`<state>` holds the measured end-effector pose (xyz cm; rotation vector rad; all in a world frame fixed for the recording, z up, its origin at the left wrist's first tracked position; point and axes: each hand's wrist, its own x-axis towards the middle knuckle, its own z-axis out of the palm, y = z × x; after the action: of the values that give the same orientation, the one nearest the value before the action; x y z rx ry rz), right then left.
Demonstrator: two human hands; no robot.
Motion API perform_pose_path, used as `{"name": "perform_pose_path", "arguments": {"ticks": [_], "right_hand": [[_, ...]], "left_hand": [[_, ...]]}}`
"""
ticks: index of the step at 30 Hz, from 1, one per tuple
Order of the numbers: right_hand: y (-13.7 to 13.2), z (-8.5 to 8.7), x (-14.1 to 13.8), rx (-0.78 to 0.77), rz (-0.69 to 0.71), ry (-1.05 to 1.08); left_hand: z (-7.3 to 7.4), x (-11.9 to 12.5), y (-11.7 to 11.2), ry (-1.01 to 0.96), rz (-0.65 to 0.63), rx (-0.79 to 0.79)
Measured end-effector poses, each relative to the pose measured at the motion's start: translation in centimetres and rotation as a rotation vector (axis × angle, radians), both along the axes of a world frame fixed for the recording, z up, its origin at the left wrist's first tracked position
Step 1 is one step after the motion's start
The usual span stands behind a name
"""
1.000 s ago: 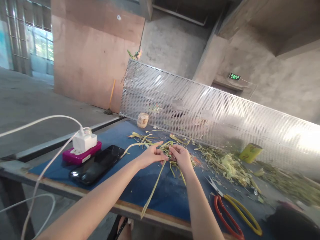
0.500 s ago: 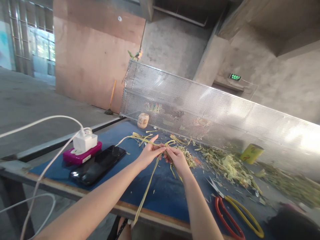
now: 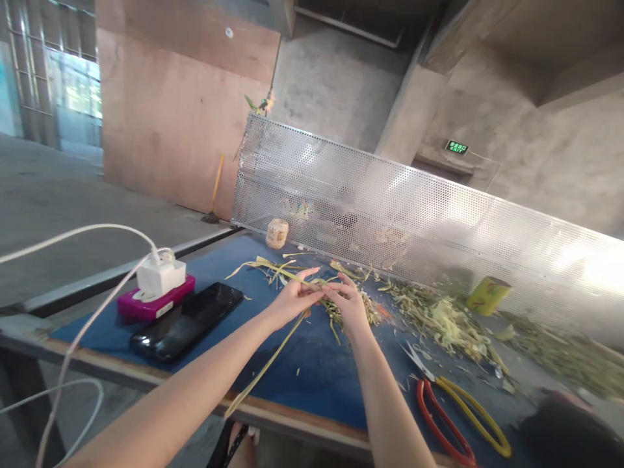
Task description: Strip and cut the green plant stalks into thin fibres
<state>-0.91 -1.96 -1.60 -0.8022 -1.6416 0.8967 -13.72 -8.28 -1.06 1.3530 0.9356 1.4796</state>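
Observation:
My left hand (image 3: 294, 298) and my right hand (image 3: 347, 299) meet over the middle of the blue-topped table (image 3: 312, 383). Between their fingertips they pinch flat, greenish-yellow plant strips. One long plant strip (image 3: 268, 365) hangs from the hands down to the table's front edge. Other strip ends (image 3: 253, 263) stretch out to the left beyond my left hand. Beneath and behind my right hand lies a pile of short plant cuttings (image 3: 370, 313). The exact crossing of the strips is partly hidden by my fingers.
Scissors (image 3: 429, 377) with red and yellow handles lie at right, near heaped plant scraps (image 3: 451, 325) and a yellow-green can (image 3: 489, 296). At left are a black phone (image 3: 188, 322) and a magenta power strip (image 3: 156, 300) with a white charger. A perforated metal screen (image 3: 390, 201) borders the back.
The hanging strip's lower end has swung left along the table edge. My right hand's fingers have lifted and spread a little, while both hands stay together over the strips.

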Motion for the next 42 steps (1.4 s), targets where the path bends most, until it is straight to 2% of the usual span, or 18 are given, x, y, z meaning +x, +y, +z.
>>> {"name": "perform_pose_path", "arguments": {"ticks": [5,9,12,16,18,23,26,29,33,36,42], "right_hand": [[0.2,-0.4,0.0,0.055,-0.155,-0.003],[0.3,0.0,0.1,0.080,-0.149,-0.064],[0.2,0.5,0.4,0.157,-0.155,-0.135],[-0.4,1.2,0.8,0.291,-0.217,-0.171],[-0.7,1.2,0.8,0.299,-0.178,-0.174],[-0.9,0.4,0.0,0.096,0.163,-0.193],[-1.1,0.1,-0.3,0.026,0.268,-0.196],[-1.2,0.3,-0.3,0.071,0.227,-0.224],[-1.1,0.5,-0.1,0.134,0.179,-0.293],[-1.1,0.5,0.0,0.174,0.175,-0.315],[-1.6,1.1,0.5,0.255,0.129,-0.355]], "left_hand": [[0.1,0.0,-0.1,0.092,-0.007,0.037],[-0.2,0.0,0.0,0.061,0.003,0.042],[-0.5,-0.1,0.3,0.014,0.019,0.070],[-0.4,-0.4,0.5,-0.066,0.107,0.098],[-0.2,-0.5,0.5,-0.078,0.124,0.107],[0.0,-0.6,0.3,-0.084,0.155,0.137],[0.1,-0.6,0.3,-0.111,0.179,0.147],[0.1,-0.5,0.3,-0.193,0.194,0.119],[-0.1,-0.6,0.6,-0.310,0.145,0.051],[-0.4,-0.8,0.9,-0.360,0.121,0.012],[-0.3,-0.8,1.1,-0.417,0.153,-0.001]]}}
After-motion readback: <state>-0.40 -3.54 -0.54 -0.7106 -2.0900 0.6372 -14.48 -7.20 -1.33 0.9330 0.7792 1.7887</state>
